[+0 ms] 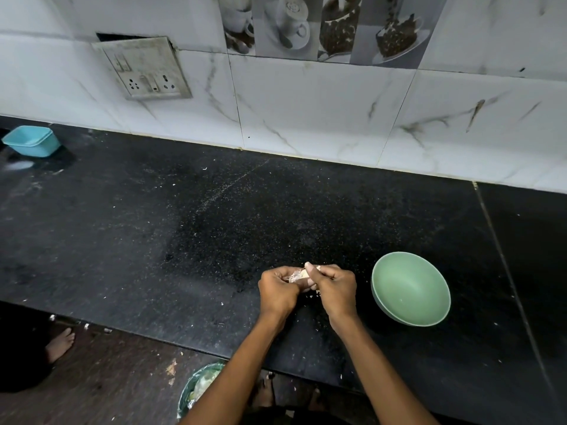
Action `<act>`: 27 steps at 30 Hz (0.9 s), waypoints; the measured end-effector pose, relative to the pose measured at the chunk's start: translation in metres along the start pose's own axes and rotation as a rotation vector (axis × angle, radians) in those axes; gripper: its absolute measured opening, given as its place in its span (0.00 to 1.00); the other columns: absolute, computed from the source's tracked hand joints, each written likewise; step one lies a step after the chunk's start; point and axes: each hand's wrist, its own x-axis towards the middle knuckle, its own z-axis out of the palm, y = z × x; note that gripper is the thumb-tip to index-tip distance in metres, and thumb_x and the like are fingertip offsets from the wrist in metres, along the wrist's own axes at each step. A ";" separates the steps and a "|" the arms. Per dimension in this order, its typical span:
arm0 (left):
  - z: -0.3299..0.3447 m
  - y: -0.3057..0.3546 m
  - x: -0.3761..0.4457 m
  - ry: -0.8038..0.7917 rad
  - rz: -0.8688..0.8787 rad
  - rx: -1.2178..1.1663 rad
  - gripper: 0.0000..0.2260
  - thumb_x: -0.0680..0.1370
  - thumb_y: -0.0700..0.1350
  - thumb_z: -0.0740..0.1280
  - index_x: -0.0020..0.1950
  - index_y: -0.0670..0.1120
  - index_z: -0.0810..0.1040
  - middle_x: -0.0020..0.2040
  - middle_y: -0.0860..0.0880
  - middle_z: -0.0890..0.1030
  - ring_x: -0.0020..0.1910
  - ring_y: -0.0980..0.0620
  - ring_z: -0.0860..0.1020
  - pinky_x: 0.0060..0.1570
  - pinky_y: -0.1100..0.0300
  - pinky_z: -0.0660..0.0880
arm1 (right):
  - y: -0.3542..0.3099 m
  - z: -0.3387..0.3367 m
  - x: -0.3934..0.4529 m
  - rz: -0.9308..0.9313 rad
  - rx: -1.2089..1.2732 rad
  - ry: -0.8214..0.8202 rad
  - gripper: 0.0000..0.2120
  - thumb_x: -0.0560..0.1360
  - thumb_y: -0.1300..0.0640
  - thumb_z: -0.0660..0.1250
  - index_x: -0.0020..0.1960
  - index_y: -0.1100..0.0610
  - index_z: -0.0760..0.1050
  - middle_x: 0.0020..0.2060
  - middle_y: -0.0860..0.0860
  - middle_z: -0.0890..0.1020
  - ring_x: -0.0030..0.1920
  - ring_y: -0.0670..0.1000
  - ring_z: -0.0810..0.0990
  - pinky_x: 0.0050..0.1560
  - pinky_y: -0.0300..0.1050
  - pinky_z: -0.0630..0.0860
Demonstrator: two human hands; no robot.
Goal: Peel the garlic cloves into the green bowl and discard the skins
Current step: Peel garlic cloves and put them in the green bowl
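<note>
My left hand (277, 291) and right hand (336, 288) curl tight around one papery garlic clove (299, 275). The smooth round green bowl (411, 289) sits just beside them on the speckled black tabletop (184, 225).

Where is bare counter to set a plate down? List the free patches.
Widest: the black counter between the blue tub and the hands. Also the strip between the green bowl and the tiled wall. Crowded: around the left hand, right hand and garlic.
</note>
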 end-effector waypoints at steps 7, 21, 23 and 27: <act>-0.004 0.007 0.005 -0.002 0.167 0.350 0.07 0.71 0.30 0.73 0.36 0.40 0.85 0.31 0.45 0.84 0.30 0.47 0.83 0.29 0.55 0.79 | 0.004 -0.003 -0.002 0.008 -0.120 -0.171 0.06 0.78 0.55 0.74 0.49 0.58 0.86 0.42 0.55 0.87 0.38 0.50 0.86 0.37 0.43 0.81; -0.005 0.016 0.018 -0.112 0.105 0.141 0.02 0.73 0.30 0.74 0.41 0.34 0.83 0.35 0.36 0.84 0.32 0.42 0.82 0.33 0.57 0.79 | -0.011 -0.004 -0.005 0.044 0.181 -0.103 0.09 0.79 0.64 0.71 0.43 0.66 0.85 0.36 0.61 0.86 0.32 0.50 0.80 0.35 0.40 0.76; -0.007 0.018 0.020 -0.134 0.082 0.076 0.02 0.73 0.29 0.73 0.43 0.34 0.84 0.37 0.36 0.85 0.32 0.44 0.82 0.32 0.60 0.79 | -0.012 -0.006 -0.001 0.078 0.217 -0.133 0.08 0.78 0.62 0.72 0.44 0.66 0.86 0.37 0.61 0.86 0.34 0.52 0.80 0.38 0.43 0.77; -0.010 0.015 0.020 -0.110 0.014 -0.068 0.05 0.73 0.30 0.73 0.49 0.32 0.84 0.43 0.36 0.86 0.35 0.44 0.83 0.36 0.62 0.81 | -0.016 -0.009 0.004 0.206 0.398 -0.191 0.11 0.77 0.58 0.72 0.49 0.67 0.84 0.42 0.61 0.85 0.40 0.52 0.82 0.43 0.43 0.80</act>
